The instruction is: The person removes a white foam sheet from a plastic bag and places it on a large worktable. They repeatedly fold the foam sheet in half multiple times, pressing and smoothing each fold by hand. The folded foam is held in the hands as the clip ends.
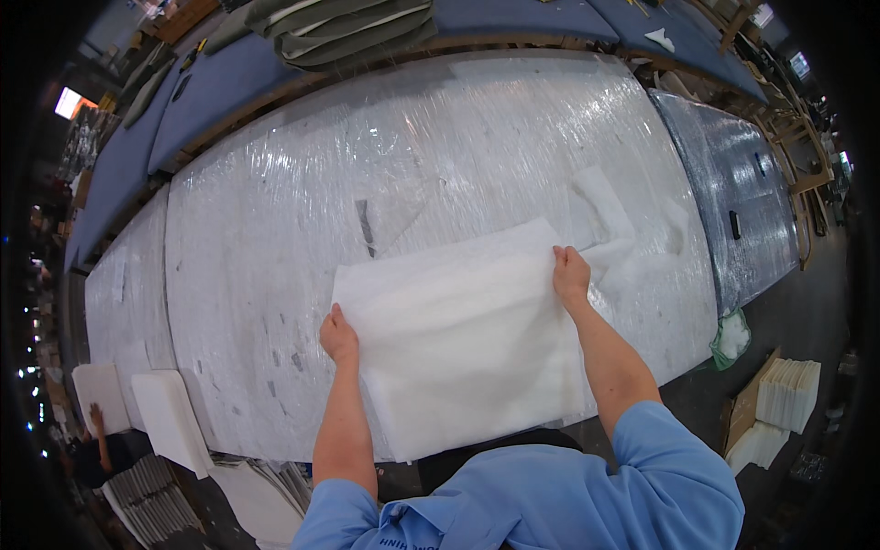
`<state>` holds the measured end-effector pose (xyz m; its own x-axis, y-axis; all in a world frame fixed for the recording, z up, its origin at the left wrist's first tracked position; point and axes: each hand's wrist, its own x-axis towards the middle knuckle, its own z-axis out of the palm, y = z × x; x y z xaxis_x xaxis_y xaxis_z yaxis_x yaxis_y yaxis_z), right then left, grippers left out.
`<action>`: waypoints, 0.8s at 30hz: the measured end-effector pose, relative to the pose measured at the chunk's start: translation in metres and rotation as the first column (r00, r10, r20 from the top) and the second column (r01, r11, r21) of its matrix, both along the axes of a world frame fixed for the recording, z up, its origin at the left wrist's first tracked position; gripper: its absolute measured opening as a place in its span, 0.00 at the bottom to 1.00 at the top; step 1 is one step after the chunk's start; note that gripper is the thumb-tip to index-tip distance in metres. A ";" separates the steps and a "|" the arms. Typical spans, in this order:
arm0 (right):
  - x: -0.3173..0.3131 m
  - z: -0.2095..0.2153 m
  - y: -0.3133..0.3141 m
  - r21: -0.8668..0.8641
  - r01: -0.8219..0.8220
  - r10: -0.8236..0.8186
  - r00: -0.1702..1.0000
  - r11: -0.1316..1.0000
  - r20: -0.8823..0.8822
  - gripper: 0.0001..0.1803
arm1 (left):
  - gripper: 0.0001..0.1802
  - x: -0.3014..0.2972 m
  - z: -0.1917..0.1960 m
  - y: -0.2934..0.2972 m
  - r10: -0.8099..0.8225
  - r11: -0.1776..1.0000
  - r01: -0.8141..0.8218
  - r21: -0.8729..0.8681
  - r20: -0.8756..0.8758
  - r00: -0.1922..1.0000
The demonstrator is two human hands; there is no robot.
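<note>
A white sheet of soft padding [467, 339] is stretched between my hands above the near side of a large table. My left hand [339, 335] is closed on its left edge, close to the far left corner. On the opposite edge, near the far right corner, my right hand [570, 273] grips it with thumb and fingers pinched. The sheet's near end hangs toward my body. Beyond my right hand, a cut white piece of padding [607, 206] lies on the table.
Clear plastic film wraps the white table [266, 202]. Blue-topped tables [220, 96] stand beyond, one bearing folded grey-green fabric [348, 32]. A dark wrapped table with a black object [734, 225] is at right. White foam panels [170, 417] and a co-worker's hand [97, 417] are at lower left.
</note>
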<state>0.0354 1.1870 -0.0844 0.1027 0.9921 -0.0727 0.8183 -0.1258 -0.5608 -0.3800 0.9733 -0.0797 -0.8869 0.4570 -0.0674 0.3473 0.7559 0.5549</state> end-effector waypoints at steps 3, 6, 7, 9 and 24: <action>0.000 0.000 0.002 0.006 0.016 -0.016 1.000 1.000 -0.014 0.24 | 0.33 -0.008 -0.004 -0.004 0.008 1.000 -0.008 -0.015 0.021 1.000; 0.001 -0.001 0.003 -0.013 0.026 -0.026 0.999 1.000 -0.028 0.24 | 0.33 -0.010 -0.008 -0.006 0.025 1.000 -0.025 -0.012 0.031 0.999; 0.002 -0.001 0.003 -0.023 0.029 -0.029 0.999 0.999 -0.031 0.24 | 0.33 -0.010 -0.009 -0.007 0.031 1.000 -0.031 -0.003 0.028 0.999; 0.002 -0.004 0.004 0.030 0.043 -0.042 0.998 0.999 -0.036 0.25 | 0.33 -0.012 -0.010 -0.006 0.022 1.000 -0.022 0.014 -0.014 1.000; 0.012 0.002 0.005 -0.065 0.116 -0.122 0.987 0.991 -0.102 0.24 | 0.31 -0.010 -0.005 -0.001 0.001 0.993 -0.016 0.115 0.126 0.992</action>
